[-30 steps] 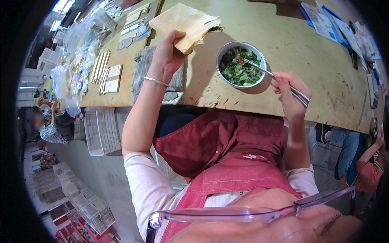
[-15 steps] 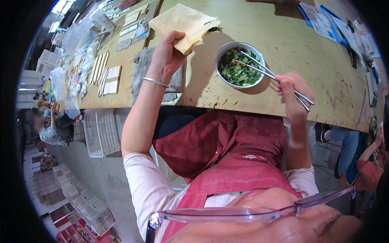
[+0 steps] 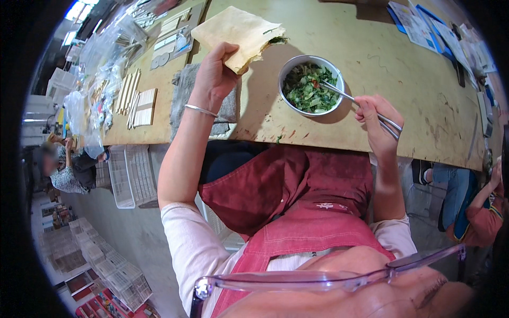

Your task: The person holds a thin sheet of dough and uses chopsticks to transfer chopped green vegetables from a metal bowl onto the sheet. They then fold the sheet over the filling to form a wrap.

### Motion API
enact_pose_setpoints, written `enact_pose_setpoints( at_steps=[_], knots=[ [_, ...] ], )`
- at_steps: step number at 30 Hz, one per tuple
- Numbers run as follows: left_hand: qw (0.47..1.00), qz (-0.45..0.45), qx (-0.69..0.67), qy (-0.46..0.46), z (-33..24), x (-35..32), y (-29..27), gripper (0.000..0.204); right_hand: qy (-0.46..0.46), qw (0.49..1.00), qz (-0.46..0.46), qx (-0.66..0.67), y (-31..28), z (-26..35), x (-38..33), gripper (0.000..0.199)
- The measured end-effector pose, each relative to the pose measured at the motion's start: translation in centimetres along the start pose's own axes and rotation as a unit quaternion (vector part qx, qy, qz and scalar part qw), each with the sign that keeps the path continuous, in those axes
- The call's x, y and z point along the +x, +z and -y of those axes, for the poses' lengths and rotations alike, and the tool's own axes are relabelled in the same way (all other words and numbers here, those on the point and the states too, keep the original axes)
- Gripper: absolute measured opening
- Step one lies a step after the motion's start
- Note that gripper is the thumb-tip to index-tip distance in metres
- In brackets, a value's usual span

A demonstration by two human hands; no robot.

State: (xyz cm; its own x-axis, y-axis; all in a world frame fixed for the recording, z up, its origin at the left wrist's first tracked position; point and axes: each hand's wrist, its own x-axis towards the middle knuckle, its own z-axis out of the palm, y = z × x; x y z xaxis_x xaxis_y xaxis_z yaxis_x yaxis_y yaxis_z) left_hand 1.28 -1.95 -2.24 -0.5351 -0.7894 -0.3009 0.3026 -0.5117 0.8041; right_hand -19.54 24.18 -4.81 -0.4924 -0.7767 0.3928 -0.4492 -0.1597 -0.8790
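Observation:
My left hand (image 3: 219,71) grips a folded flatbread (image 3: 238,36) by its near edge, raised above the table. Dark green filling shows at the torn right end of the bread. In my right hand (image 3: 379,119) is a pair of metal chopsticks (image 3: 342,94), fingers closed round their upper part. Their tips are down among the chopped greens (image 3: 310,91), beside a small red piece. A round metal bowl (image 3: 282,87) holds the greens and stands on the table in front of me, between my hands.
A grey folded cloth (image 3: 183,98) lies left of the bowl. Farther left are wooden sticks (image 3: 142,108) and clear plastic bags (image 3: 79,108). Papers and a blue folder (image 3: 424,24) lie at the far right. White crates (image 3: 122,177) stand below the table; people sit on both sides.
The chopsticks have come together and their tips have gone down into the greens. My right hand shifted slightly left. The flatbread stays in my left hand.

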Motion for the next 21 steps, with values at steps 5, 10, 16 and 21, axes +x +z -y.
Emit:
enact_pose_setpoints(
  at_steps=[5,10,16,21],
  knots=[
    [1.0,0.012,-0.004,-0.007,0.1,0.5,-0.8,0.017,-0.065,0.996,-0.014,-0.059,-0.1,0.7,0.1,0.011],
    [1.0,0.014,-0.003,-0.014,0.1,0.6,-0.8,0.016,-0.072,0.996,-0.045,-0.036,0.8,1.4,0.6,0.007],
    [1.0,0.002,0.003,-0.014,0.0,0.1,-0.1,0.016,-0.017,0.999,-0.037,0.026,1.7,0.5,0.9,0.011],
    [1.0,-0.007,0.003,-0.01,0.0,-0.1,0.3,0.017,0.07,0.993,-0.053,0.076,1.7,-0.2,1.2,0.022]
  ],
)
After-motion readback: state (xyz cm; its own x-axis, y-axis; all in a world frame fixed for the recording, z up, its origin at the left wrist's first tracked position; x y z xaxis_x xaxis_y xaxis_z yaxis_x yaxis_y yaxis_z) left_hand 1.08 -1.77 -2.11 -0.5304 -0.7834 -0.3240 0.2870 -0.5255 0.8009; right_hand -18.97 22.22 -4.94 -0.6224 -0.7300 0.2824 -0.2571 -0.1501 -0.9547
